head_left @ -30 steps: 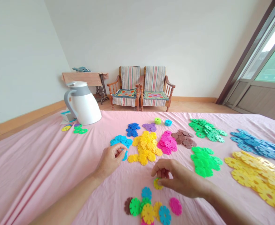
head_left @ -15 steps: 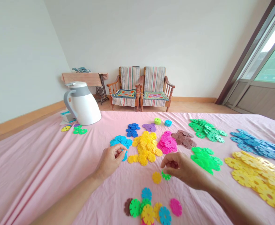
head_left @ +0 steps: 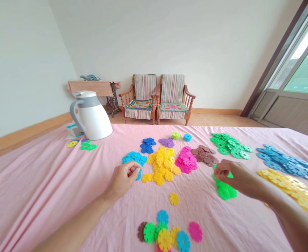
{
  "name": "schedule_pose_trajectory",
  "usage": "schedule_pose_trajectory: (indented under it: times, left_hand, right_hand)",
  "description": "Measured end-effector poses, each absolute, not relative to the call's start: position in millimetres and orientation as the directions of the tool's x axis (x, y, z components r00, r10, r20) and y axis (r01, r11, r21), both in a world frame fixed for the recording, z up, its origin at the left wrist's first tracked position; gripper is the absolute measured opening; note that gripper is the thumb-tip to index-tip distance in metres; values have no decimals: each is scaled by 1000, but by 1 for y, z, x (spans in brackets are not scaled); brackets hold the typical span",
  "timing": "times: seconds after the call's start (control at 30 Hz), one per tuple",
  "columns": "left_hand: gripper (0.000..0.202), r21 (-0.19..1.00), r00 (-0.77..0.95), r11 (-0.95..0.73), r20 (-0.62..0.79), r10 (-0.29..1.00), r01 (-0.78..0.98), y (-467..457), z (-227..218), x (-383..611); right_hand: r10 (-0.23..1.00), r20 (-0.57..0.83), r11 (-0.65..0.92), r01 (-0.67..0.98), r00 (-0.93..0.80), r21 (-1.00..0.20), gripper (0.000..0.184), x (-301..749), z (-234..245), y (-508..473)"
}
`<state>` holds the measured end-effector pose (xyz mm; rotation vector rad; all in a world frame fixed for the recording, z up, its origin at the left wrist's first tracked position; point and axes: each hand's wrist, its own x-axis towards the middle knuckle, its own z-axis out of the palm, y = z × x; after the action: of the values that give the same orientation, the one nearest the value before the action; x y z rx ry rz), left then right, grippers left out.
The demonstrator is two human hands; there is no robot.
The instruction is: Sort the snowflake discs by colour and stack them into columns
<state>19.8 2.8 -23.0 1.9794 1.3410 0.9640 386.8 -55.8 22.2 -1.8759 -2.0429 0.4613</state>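
Note:
My left hand (head_left: 122,178) rests on the pink cloth (head_left: 38,182) with fingers pinched on a light blue snowflake piece (head_left: 138,173), at the near edge of the light blue pile (head_left: 133,158). My right hand (head_left: 234,176) lies over the bright green pile (head_left: 225,190), fingers closed on a green piece. A single yellow piece (head_left: 174,198) lies on the cloth between my hands. A mixed cluster of coloured pieces (head_left: 166,234) sits nearest me. The yellow pile (head_left: 162,164) and the pink pile (head_left: 185,160) lie beyond.
A white jug (head_left: 90,115) stands at the back left with a few pieces beside it. Brown (head_left: 205,155), dark green (head_left: 231,144), blue (head_left: 287,162) and large yellow (head_left: 295,189) piles lie to the right. Two striped wooden chairs (head_left: 157,98) stand by the far wall.
My right hand let go of the yellow piece, picked up a green one and moved right to the bright green pile. My left hand stayed put.

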Motion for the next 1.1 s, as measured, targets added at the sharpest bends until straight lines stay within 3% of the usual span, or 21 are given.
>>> schedule_pose_trajectory:
  times: [0.1, 0.2, 0.43, 0.6, 0.67, 0.73, 0.8, 1.1]
  left_hand:
    - [20, 766, 241, -344, 250, 938, 543, 3, -24, 19]
    - [20, 771, 236, -336, 244, 941, 542, 4, -25, 18]
    - [19, 777, 230, -329, 240, 943, 537, 4, -27, 18]
    - [20, 783, 233, -330, 241, 942, 527, 3, -24, 20]
    - [20, 781, 234, -336, 247, 940, 526, 2, -22, 21]
    - [20, 782, 235, -341, 252, 939, 522, 2, -21, 21]
    - [20, 786, 236, -340, 251, 939, 516, 2, -20, 21]
    - [20, 796, 229, -318, 230, 946, 515, 2, -22, 20]
  right_hand:
    - [930, -138, 223, 822, -341, -524, 9, 353, 33, -71]
    - [802, -223, 322, 715, -555, -621, 21, 318, 39, -87]
    - [773, -236, 369, 720, -589, -588, 28, 296, 35, -102]
    - [775, -256, 291, 686, -577, -667, 10, 304, 40, -85]
    - [850, -152, 283, 682, -504, -675, 8, 308, 38, -65]
    - [959, 39, 244, 750, -280, -615, 5, 314, 32, -39]
    - [981, 131, 195, 780, -146, -595, 5, 319, 24, -11]
    - [974, 187, 21, 777, 125, -629, 10, 333, -2, 56]
